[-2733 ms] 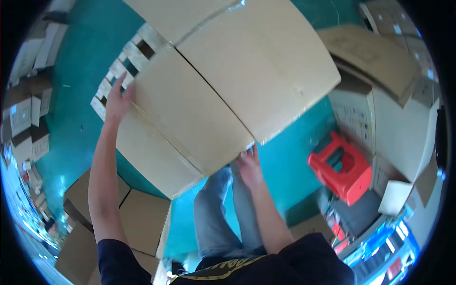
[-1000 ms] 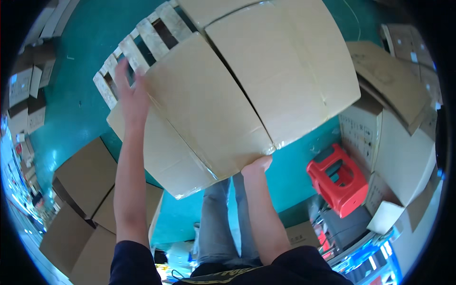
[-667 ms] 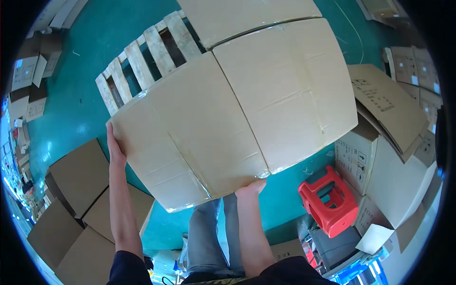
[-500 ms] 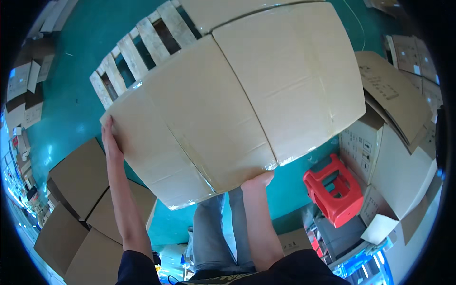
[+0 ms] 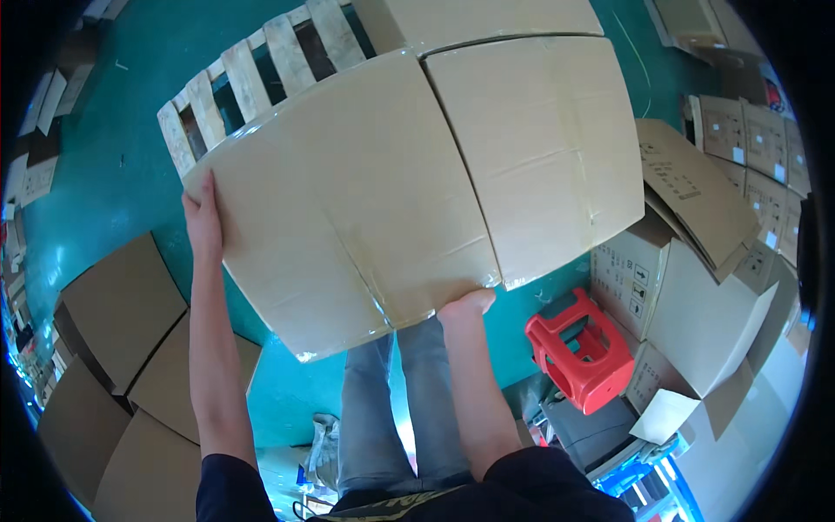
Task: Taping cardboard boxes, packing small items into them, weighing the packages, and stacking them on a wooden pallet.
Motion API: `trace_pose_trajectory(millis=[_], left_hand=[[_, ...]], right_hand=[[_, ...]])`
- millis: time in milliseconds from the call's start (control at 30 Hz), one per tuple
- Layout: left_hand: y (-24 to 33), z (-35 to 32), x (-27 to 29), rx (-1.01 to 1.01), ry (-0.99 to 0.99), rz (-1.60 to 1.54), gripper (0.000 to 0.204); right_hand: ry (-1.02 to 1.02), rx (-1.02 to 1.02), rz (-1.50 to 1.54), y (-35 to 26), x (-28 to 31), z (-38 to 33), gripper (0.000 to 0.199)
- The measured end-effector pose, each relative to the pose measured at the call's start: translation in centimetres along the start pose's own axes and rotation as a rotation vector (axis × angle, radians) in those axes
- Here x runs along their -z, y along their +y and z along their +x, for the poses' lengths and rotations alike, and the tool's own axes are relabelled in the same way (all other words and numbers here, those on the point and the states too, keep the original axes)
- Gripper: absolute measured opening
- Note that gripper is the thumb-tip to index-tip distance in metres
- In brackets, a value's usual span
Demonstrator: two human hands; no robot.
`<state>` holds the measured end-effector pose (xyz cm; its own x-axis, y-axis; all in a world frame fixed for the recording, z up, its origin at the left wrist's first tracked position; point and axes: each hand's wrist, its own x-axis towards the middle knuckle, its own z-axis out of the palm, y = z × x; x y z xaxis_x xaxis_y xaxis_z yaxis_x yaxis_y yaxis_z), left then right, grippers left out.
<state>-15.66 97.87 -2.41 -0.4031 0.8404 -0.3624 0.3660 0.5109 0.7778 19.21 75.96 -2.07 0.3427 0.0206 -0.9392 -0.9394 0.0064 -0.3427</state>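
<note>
A large taped cardboard box (image 5: 322, 209) lies before me, its top facing up. At its left edge my left hand (image 5: 203, 219) grips the side, thumb on the top face and the other fingers mostly hidden. My right hand (image 5: 467, 306) holds the near edge close to the right corner, with its fingers out of sight under or against the box. Close against the right side sits a second cardboard box (image 5: 539, 157), a narrow dark gap between them. Behind both is a third cardboard box (image 5: 496, 19). Slats of a wooden pallet (image 5: 248, 83) show beyond the left box.
A red plastic stool (image 5: 581, 352) stands to the right, beside a white carton (image 5: 709, 322) with flattened cardboard (image 5: 696, 191) on top. At lower left is an open cardboard box (image 5: 130, 348) with its flaps spread. Stacked cartons (image 5: 739, 139) line the far right.
Both hands keep their hold on the left box. The gap at its far right corner looks slightly wider. The whole view has shifted a little, so the surroundings sit further left.
</note>
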Motion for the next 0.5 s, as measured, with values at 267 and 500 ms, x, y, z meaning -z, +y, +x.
trace_pose_trajectory(millis=[267, 500], left_hand=[[1.2, -0.2, -0.2, -0.216, 0.213, 0.279, 0.085], [1.3, -2.4, 0.5, -0.026, 0.123, 0.281, 0.084]], right_hand=[[0.037, 1.009, -0.599, -1.0, 5.2, -2.7, 0.031], [-1.197, 1.585, -1.511, 0.1, -22.1, -8.9, 0.045]])
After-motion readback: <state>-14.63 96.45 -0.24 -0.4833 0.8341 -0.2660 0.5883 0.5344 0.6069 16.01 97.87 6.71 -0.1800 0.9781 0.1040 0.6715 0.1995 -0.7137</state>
